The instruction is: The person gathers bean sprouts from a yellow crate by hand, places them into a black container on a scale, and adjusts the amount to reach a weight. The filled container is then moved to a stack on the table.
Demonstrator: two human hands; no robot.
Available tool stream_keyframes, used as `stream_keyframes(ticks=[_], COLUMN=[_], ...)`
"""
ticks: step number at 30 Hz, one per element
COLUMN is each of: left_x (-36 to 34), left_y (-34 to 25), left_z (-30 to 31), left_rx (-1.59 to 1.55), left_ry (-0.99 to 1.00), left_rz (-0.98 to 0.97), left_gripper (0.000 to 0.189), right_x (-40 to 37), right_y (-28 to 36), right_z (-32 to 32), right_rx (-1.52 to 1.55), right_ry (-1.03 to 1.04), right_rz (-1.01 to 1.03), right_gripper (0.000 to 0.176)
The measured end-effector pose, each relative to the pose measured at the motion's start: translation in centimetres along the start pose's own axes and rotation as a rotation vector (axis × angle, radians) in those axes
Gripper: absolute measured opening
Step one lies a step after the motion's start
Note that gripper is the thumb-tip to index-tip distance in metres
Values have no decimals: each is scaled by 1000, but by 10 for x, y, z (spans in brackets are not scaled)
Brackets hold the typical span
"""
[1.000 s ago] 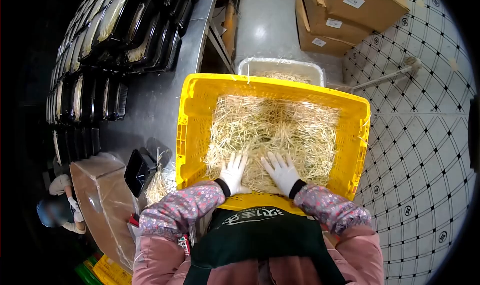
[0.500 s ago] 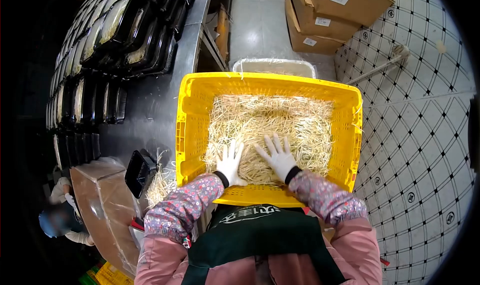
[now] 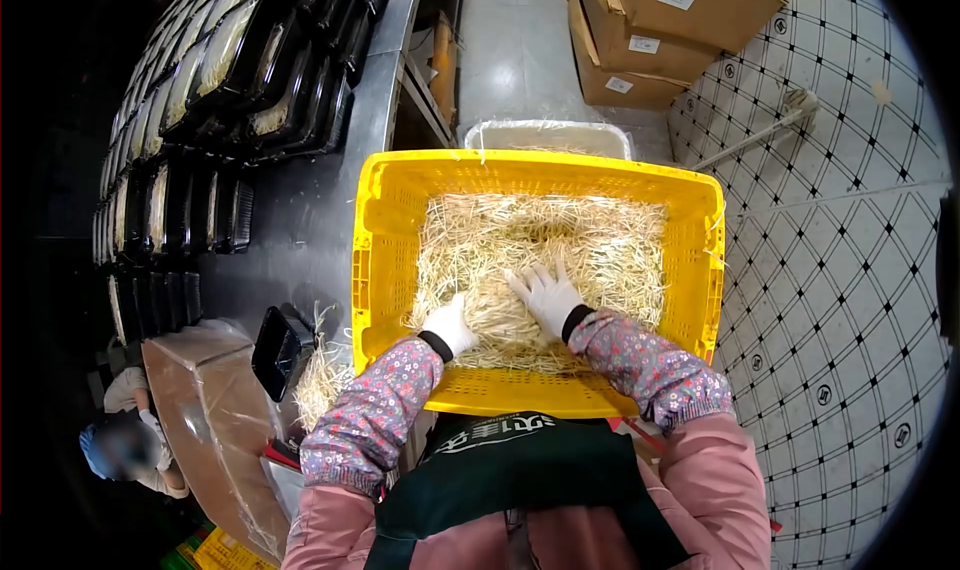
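Note:
A yellow perforated crate (image 3: 540,395) in front of me holds a layer of pale, thin strands (image 3: 620,260). My left hand (image 3: 450,324), in a white glove, is at the front left of the strands, its fingers sunk among them and mostly hidden. To its right, my right hand (image 3: 547,298), gloved too, lies on the strands with its fingers partly spread. A raised clump of strands sits between the two hands.
Black trays (image 3: 215,75) of pale strands are stacked on a metal table (image 3: 290,200) at left. An empty black tray (image 3: 272,352) lies beside loose strands. Cardboard boxes (image 3: 670,30) stand behind. A co-worker (image 3: 130,440) is at lower left, near a plastic-wrapped box (image 3: 205,410).
My left hand has turned and its fingers have dug into the strands. My right hand has shifted slightly up and left. The strands between them have bunched up. The co-worker has moved slightly right.

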State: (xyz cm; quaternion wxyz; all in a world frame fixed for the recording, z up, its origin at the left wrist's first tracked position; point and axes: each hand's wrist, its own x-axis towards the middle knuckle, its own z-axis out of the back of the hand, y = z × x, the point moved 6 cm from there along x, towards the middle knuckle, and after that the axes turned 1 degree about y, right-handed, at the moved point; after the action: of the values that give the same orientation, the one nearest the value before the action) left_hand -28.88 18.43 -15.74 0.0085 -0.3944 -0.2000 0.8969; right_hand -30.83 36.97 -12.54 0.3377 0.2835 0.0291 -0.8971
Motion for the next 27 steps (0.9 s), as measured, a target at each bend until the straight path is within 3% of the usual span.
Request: stream_keyframes(ticks=[1, 3, 4, 7, 8, 11, 12, 15, 16, 17, 19, 21, 24, 25, 26, 27], left_x=[-6, -7, -7, 6, 7, -11, -29, -64, -76, -90, -105, -114, -102, -97, -96, -95], left_y=[-1, 6, 7, 20, 21, 9, -8, -19, -21, -19, -6, -13, -25, -35, -49, -60], left_z=[2, -2, -4, -12, -11, 14, 35, 64, 74, 83, 90, 88, 53, 45, 44, 44], left_rx=[18, 70, 95, 31, 36, 16, 40, 152, 219, 239, 253, 326, 483, 435, 484, 533], left_ry=[35, -119, -194, -68, -55, -30, -62, -110, -126, -237, -352, -347, -281, -193, -148, -102], left_rz=[0, -8, -11, 161, 166, 82, 47, -23, -47, -160, -318, -422, -519, -610, -644, -675], left_gripper=[94, 92, 91, 99, 86, 69, 55, 53, 50, 46, 42, 39, 45, 57, 66, 75], right_x=[-1, 7, 14, 36, 39, 37, 33, 21, 25, 23, -5, -17, 0, 15, 34, 40], right_y=[5, 8, 6, -6, -11, -18, -19, -26, -39, -56, -87, -98, -69, -54, -36, -19], right_z=[-3, -16, -13, -16, -13, -14, -5, 23, 25, 28, 65, 79, 86, 73, 50, 24], right_rx=[-16, -49, -76, 31, 56, 177, 215, 255, 317, 261, 420, 455, 437, 424, 407, 304], right_ry=[-43, -130, -239, -128, -172, -245, -246, -266, -252, -255, -266, -542, -441, -217, -187, -249], right_rz=[-7, -27, -45, 25, 23, 62, 71, 63, 19, -22, -189, -195, -165, -216, -189, -185], right_gripper=[133, 133, 125, 95, 76, 66, 62, 58, 49, 45, 43, 38, 40, 45, 52, 85])
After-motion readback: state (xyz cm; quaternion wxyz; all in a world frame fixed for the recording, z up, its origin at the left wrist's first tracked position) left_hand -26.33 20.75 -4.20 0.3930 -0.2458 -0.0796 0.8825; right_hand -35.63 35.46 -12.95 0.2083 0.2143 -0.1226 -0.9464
